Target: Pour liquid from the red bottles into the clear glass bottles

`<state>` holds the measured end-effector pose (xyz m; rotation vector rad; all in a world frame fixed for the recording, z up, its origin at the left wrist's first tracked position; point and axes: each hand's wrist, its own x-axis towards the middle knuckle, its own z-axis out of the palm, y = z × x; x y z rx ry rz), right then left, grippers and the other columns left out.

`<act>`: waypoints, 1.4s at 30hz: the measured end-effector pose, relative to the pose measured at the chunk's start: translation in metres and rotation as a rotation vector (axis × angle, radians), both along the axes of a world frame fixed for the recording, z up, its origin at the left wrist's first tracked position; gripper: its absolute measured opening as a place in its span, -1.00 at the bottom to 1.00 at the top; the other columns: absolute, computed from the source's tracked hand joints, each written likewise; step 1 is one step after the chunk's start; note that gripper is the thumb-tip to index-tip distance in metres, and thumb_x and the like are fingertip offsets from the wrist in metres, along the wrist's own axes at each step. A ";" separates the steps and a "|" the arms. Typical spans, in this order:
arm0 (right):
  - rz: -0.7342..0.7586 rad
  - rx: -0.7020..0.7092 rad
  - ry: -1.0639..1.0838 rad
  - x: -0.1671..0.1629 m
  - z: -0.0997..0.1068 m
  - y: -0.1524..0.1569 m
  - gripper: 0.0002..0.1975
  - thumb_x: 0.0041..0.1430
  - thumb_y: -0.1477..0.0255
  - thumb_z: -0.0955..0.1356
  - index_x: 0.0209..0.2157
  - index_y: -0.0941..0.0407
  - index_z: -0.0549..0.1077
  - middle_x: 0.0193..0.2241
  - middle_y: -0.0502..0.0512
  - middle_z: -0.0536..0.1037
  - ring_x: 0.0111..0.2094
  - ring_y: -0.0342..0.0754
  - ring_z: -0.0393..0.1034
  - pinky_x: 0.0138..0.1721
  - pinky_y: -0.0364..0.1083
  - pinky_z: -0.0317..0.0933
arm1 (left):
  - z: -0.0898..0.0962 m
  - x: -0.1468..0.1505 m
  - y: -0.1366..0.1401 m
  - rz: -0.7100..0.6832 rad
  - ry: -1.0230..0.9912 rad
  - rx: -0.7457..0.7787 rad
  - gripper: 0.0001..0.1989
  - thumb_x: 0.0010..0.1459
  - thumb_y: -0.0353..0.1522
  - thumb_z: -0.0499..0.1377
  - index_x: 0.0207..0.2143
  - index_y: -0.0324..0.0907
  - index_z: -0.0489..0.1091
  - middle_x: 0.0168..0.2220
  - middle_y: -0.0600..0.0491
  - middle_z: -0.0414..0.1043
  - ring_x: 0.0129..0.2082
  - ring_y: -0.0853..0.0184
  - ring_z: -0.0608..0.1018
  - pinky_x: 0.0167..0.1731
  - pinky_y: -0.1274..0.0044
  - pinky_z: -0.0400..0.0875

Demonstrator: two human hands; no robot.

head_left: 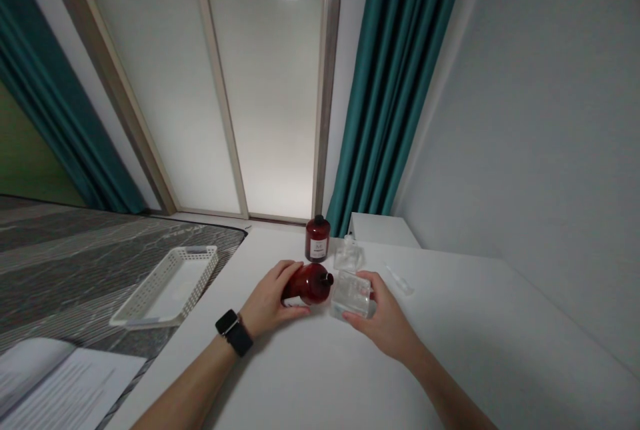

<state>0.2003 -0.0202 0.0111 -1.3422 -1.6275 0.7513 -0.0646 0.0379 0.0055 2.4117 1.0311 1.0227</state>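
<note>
My left hand [274, 298], a dark watch on its wrist, is wrapped round a dark red bottle [311, 283]. That bottle lies tilted on its side, its neck pointing right. Close to the neck is a clear square container [351, 293], gripped between the thumb and fingers of my right hand [379, 313]. Whether liquid passes between the two cannot be made out. Behind them stands a second dark red bottle [317, 240], upright, with a white label and black cap. Beside it is a clear bottle [349, 254] with a narrow top.
A thin clear piece [399, 280] lies on the white table [310, 377] to the right. Off the table's left edge are a white perforated basket [173, 287] and an open book [75, 383]. A white box-like unit [383, 229] stands behind the table, near a teal curtain [395, 83].
</note>
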 end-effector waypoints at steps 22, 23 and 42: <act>0.022 -0.105 -0.106 0.004 0.003 -0.008 -0.23 -0.09 0.45 0.49 0.18 0.01 0.19 0.17 0.18 0.37 0.18 0.16 0.28 0.23 0.18 0.11 | 0.018 0.000 -0.007 0.024 0.357 0.344 -0.31 0.14 -0.06 0.28 0.21 -0.18 0.20 0.04 -0.17 0.43 -0.04 0.04 0.49 -0.06 0.21 0.38; 0.021 -0.108 -0.106 0.004 0.003 -0.008 -0.22 -0.09 0.45 0.49 0.17 0.01 0.18 0.17 0.18 0.36 0.19 0.16 0.28 0.23 0.18 0.10 | 0.019 0.001 -0.007 0.027 0.366 0.348 -0.31 0.14 -0.05 0.27 0.20 -0.18 0.20 0.04 -0.17 0.43 -0.05 0.04 0.48 -0.06 0.22 0.38; -0.007 -0.055 -0.137 0.005 0.002 -0.007 -0.30 -0.04 0.39 0.46 0.15 0.03 0.20 0.12 0.18 0.37 0.15 0.16 0.30 0.20 0.17 0.16 | 0.020 0.004 -0.009 0.044 0.355 0.365 -0.33 0.13 -0.04 0.28 0.18 -0.17 0.23 0.05 -0.15 0.45 -0.04 0.05 0.49 -0.07 0.23 0.34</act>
